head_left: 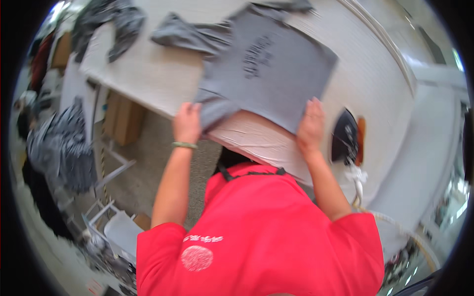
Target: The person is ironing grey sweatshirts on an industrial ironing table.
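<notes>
A grey long-sleeved sweatshirt (291, 64) with dark lettering lies spread on the pale padded table, one sleeve stretched out to the far left. My left hand (187, 123), with a bracelet at its wrist, is closed on the sweatshirt's near left part. At the near right edge of the garment, my right hand (311, 126) grips the cloth with the fingers close together; the thumb is mostly hidden. To the right of that hand an iron (344, 135) with a dark body rests on the table beside a narrow orange-brown piece (361, 140).
The pale table (390, 98) reaches far and right. Another grey garment (126, 29) hangs over its far left corner. A pile of grey clothes (69, 148) stands at the left, near a cardboard box (123, 118). A cord and hose (358, 190) trail from the iron.
</notes>
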{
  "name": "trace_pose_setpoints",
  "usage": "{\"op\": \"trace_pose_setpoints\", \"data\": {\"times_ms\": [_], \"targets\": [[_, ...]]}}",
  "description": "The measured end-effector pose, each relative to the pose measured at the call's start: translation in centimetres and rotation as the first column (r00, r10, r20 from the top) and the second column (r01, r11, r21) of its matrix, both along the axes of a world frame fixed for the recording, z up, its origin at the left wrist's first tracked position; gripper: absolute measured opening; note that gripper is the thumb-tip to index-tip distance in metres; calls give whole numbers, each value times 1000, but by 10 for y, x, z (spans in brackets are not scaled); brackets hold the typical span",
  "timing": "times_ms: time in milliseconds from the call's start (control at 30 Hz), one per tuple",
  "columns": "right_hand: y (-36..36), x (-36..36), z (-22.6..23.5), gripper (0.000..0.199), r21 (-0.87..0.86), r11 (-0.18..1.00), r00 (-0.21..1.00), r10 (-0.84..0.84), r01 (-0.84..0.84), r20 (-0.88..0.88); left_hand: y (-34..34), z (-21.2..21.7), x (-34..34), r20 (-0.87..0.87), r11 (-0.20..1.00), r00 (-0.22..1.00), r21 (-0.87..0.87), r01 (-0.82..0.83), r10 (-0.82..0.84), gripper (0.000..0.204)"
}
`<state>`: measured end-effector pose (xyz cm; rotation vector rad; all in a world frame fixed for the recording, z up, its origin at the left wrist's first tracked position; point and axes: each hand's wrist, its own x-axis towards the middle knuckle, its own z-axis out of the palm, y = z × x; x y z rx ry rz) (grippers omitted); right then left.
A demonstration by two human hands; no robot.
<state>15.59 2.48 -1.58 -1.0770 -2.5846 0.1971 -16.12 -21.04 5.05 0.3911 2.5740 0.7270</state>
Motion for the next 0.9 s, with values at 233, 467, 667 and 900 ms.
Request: {"op": "trace_pose_setpoints", "data": {"times_ms": [233,467,667,900], "targets": [[-16,18,-2,50,1,999,997,-54,54,53,-2,-18,12,-252,933,914,-255,254,-317,23],[-22,44,29,49,-222,973,992,-83,60,-99,121,-14,108,-562,478,517,231,848,-646,37],[-7,34,42,48,-243,970,968,-35,-27,-248,168,-51,171,-536,263,268,87,961,-800,54],[113,-43,-16,67,93,996,991,8,5,-136,157,-56,185,-506,241,175,-67,968,-844,59]]}}
